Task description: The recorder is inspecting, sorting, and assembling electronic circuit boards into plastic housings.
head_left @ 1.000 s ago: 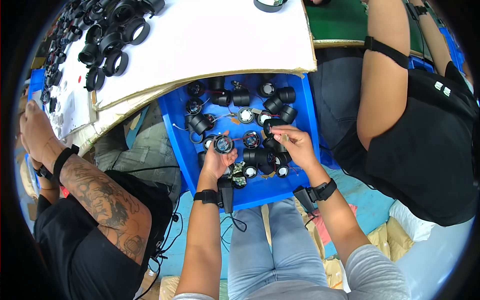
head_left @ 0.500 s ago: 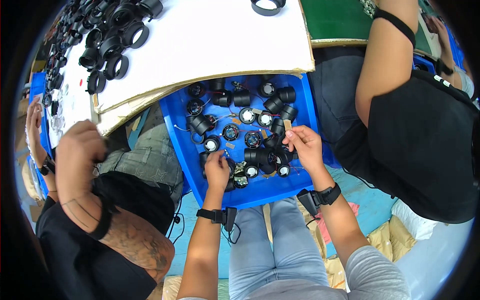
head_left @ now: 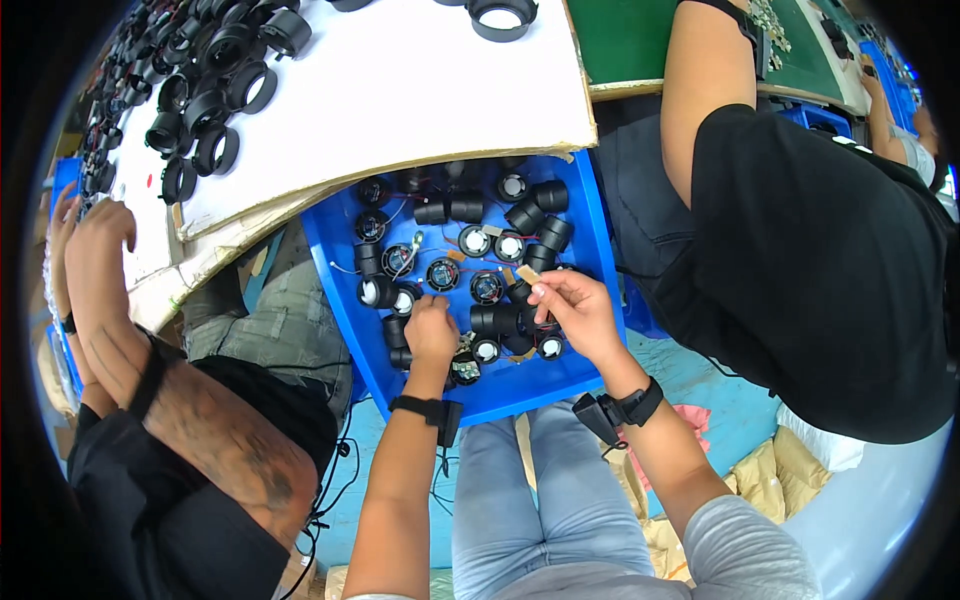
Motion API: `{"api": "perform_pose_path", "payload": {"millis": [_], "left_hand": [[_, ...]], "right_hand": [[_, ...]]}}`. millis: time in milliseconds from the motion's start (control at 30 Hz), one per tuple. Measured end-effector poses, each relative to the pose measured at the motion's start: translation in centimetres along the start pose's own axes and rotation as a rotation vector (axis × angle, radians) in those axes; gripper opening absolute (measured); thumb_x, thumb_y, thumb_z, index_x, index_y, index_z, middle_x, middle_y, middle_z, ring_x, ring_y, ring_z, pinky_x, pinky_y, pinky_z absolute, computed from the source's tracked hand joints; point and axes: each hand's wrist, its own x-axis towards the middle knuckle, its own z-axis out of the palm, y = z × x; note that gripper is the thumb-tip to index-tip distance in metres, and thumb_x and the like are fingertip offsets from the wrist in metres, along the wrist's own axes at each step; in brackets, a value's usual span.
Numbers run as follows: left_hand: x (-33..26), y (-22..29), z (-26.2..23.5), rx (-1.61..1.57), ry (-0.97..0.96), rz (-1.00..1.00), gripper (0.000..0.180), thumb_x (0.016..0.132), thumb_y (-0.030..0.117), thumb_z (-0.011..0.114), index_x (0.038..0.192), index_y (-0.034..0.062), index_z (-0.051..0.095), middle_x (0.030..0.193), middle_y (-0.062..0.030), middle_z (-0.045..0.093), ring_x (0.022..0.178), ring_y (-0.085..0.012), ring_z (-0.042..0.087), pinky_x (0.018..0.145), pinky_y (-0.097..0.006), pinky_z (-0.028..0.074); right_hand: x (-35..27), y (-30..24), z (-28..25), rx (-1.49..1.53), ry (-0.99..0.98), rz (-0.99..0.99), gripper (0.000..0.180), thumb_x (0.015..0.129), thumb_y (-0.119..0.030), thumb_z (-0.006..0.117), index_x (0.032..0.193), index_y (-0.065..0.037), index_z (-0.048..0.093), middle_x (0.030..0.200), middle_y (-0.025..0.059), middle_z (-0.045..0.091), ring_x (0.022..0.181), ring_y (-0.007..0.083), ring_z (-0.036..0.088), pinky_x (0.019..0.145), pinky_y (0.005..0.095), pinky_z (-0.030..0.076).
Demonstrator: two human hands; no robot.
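Observation:
A deep blue plastic bin [head_left: 350,350] stands before me, holding several black cylindrical parts [head_left: 495,320] with thin wires, some showing white round faces and some showing circuit boards. My right hand [head_left: 582,315] is over the bin's right side, thumb and fingers pinching a small flat tan piece [head_left: 528,273]. My left hand [head_left: 432,332] is down among the parts on the bin's left side, fingers curled together; what they hold, if anything, is hidden. Beside its wrist lie small green circuit boards [head_left: 465,370].
Beyond the bin, a white tabletop [head_left: 400,90] overhangs its far edge, with many black rings [head_left: 215,150] heaped at left. Co-workers in black shirts [head_left: 800,270] sit close on both sides. A green work surface [head_left: 625,45] lies at far right. Bags [head_left: 770,475] lie on the floor.
The view has shifted slightly. My left hand's fingers have drawn together among the parts. My right hand still pinches the tan piece, now tilted. The left co-worker's arm has moved farther left.

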Motion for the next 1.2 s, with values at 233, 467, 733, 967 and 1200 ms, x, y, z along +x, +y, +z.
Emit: {"api": "perform_pose_path", "payload": {"millis": [233,467,733,967,1200], "left_hand": [[-6.1,0.0,-2.6,-1.344,0.128,-0.416,0.028,0.077,-0.006,0.059,0.104,0.0007,0.059,0.077,-0.0012,0.052,0.068,-0.0097,0.057,0.061,-0.022,0.049],[-9.0,0.6,-7.1,-1.465,0.054,-0.534,0.034,0.081,-0.004,0.056,0.115,0.0001,0.054,0.088,-0.0027,0.059,0.073,-0.0092,0.058,0.057,-0.020,0.047],[-9.3,-0.9,-6.7,-1.528,0.129,-0.557,0.028,0.081,-0.004,0.055,0.109,0.0009,0.054,0.086,-0.0032,0.059,0.071,-0.0085,0.057,0.057,-0.019,0.045],[-11.3,-2.5,-6.3,-1.560,0.187,-0.618,0.030,0.081,-0.002,0.059,0.110,0.0018,0.056,0.084,-0.0021,0.059,0.070,-0.0076,0.057,0.058,-0.019,0.045],[-10.3,-2.0,-6.7,-1.544,0.244,-0.640,0.025,0.081,-0.001,0.061,0.105,0.0005,0.059,0.085,-0.0023,0.061,0.071,-0.0068,0.057,0.058,-0.019,0.046]], "right_hand": [[-0.6,-5.5,1.5,-0.149,0.077,-0.233,0.010,0.085,-0.007,0.060,0.093,0.001,0.059,0.077,0.0039,0.061,0.068,0.0077,0.058,0.062,0.0213,0.047],[1.2,-20.0,5.5,-0.220,0.353,-0.671,0.009,0.089,-0.006,0.055,0.093,0.002,0.054,0.071,0.0015,0.056,0.064,0.0057,0.053,0.056,0.0185,0.043],[9.6,-23.9,4.2,-0.557,0.364,-1.021,0.019,0.088,-0.008,0.056,0.103,0.004,0.056,0.091,0.0094,0.063,0.082,0.0115,0.059,0.077,0.0224,0.046],[0.3,-8.4,4.8,-0.541,0.292,-0.665,0.017,0.081,-0.002,0.061,0.099,0.000,0.061,0.079,0.0042,0.063,0.066,0.0088,0.059,0.059,0.0216,0.047],[2.8,7.5,4.6,-0.187,0.466,0.222,0.014,0.083,-0.005,0.060,0.090,0.007,0.059,0.069,0.0092,0.062,0.051,0.0156,0.061,0.038,0.0243,0.044]]}}
